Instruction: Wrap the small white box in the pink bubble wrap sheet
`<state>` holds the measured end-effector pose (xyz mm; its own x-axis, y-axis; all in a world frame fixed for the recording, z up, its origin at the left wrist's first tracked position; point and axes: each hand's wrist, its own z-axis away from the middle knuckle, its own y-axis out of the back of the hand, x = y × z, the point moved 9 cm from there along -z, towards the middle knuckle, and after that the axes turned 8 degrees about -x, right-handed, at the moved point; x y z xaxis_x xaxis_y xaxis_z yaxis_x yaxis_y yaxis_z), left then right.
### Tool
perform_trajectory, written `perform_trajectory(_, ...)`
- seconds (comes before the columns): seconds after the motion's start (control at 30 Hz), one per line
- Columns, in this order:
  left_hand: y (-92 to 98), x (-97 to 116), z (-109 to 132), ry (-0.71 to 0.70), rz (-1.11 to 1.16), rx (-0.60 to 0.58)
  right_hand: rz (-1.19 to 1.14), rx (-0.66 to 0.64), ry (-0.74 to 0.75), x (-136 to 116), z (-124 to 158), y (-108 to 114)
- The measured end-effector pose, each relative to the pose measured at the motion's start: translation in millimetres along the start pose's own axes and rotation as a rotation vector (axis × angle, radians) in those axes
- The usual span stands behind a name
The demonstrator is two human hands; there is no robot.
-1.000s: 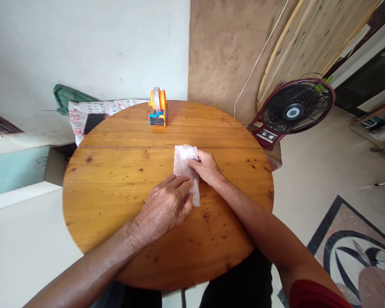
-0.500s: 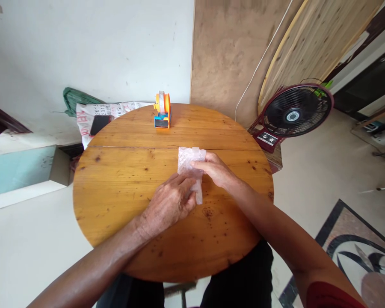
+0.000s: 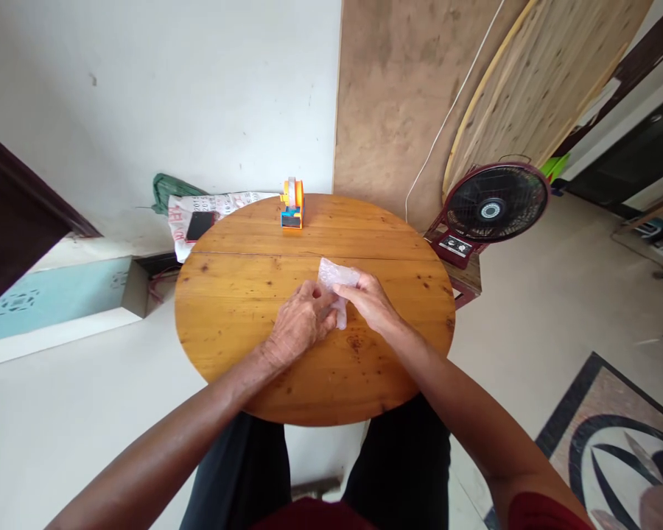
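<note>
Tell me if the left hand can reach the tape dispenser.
Probably yes: nothing visible blocks the tabletop between the left hand and the tape dispenser near the far edge. That hand is at the translucent wrap, though, and would likely need to leave it and reach forward.

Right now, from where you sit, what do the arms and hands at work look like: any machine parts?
None show: these are a person's bare arms. The left hand and right hand wear no gloves, and no watch or cable shows at either wrist. A dark red sleeve shows on the right upper arm; none shows on the left.
</note>
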<state>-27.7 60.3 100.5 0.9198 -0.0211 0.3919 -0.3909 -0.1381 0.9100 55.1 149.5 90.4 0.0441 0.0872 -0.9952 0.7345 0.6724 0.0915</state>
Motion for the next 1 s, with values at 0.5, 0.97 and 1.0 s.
perform_trajectory(0.5, 1.6, -15.6, 12.2, 0.058, 0.284, 0.319, 0.287, -0.017, 0.122, -8.0, 27.1, -4.7)
perform_trajectory(0.97, 0.5, -12.8, 8.9, -0.169, 0.315, 0.224, 0.821, -0.059, 0.506, -20.4, 71.3, -17.8)
perform_trajectory(1.0, 0.8, -10.9, 11.0, -0.196, 0.305, 0.218, 0.840, -0.068, 0.517, -19.2, 72.0, -18.1)
